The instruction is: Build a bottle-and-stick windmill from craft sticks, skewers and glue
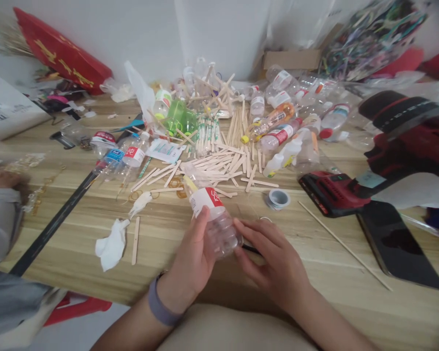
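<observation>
Clear plastic bottle (214, 214) lies tilted near-centre on the worktop (168, 234), left hand (195, 258) clamped round it, seemingly steadying its base for the right hand (274, 263), curled over a thin dark stick (249, 249), grip unclear.

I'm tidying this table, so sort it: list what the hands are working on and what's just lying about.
In hand: clear bottle with red label, held by the left grip; right grip at its base, over a thin dark item.
Lying about: wooden stick pile, other bottles, tape roll, crumpled tissue, phone, red tool.
</observation>
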The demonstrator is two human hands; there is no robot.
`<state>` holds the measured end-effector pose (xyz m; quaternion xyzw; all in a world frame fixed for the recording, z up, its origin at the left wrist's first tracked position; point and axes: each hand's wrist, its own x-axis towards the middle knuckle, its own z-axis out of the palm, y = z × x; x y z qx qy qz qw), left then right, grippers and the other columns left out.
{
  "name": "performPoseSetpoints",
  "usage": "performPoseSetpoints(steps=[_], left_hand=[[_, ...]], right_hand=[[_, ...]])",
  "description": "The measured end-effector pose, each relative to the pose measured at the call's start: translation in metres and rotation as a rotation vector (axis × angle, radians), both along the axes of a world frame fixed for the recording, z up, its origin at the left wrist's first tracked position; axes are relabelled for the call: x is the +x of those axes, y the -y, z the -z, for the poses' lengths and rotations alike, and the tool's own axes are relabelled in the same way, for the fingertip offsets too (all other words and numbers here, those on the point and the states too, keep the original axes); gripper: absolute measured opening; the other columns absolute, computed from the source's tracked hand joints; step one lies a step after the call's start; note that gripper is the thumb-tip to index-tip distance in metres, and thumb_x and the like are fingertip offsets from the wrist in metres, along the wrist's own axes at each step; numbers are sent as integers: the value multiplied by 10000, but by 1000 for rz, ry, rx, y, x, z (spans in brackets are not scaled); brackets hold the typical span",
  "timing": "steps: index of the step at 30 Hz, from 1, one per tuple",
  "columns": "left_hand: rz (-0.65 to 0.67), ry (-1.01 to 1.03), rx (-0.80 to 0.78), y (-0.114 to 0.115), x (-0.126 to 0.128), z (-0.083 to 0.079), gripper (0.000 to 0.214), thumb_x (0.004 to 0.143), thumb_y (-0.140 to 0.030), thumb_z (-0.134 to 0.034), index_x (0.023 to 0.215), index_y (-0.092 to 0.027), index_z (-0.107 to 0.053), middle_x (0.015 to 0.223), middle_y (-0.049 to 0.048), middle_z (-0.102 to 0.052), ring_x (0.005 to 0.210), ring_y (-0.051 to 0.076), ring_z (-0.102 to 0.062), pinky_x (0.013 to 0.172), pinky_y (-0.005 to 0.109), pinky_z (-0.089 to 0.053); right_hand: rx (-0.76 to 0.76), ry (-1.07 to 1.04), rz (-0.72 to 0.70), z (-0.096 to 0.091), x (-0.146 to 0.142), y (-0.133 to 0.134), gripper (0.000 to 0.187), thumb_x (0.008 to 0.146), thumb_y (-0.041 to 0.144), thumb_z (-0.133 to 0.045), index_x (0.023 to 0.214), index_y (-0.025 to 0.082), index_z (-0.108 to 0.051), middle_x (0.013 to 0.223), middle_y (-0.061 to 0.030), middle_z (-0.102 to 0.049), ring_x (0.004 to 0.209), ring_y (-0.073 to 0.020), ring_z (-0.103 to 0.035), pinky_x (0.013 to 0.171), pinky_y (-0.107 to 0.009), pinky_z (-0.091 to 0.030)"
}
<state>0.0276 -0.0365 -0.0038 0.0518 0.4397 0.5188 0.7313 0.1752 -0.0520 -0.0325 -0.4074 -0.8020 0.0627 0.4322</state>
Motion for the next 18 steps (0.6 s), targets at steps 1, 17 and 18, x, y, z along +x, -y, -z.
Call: performPoseSetpoints(steps=[1,17,18], left_hand=[[-1,15,-17,-1,-1,-2,334,1008,-322,-423,958,-108,-674,847,79,-734,725,170,-696,684,259,-569],[-185,52,70,-23,-26,-2,382,1004,-451,-408,990,-147,-638,805,82,-713,704,194,-715,648,283,-609],[-175,65,79,-23,-26,-3,409,1004,-471,-395,973,-147,-644,788,81,-710,692,192,-711,638,283,-607]], right_hand=[[-23,-5,-11,0,1,-1,332,880,141,-568,1208,171,-612,1048,-116,-738,917,-211,-704,849,-375,-568],[-416,571,-31,38,39,4,447,832,54,-499,1269,97,-582,999,-140,-703,808,-263,-722,681,-396,-607],[-431,541,-42,36,40,4,448,832,62,-494,1271,107,-571,1007,-138,-704,796,-257,-725,666,-384,-605]])
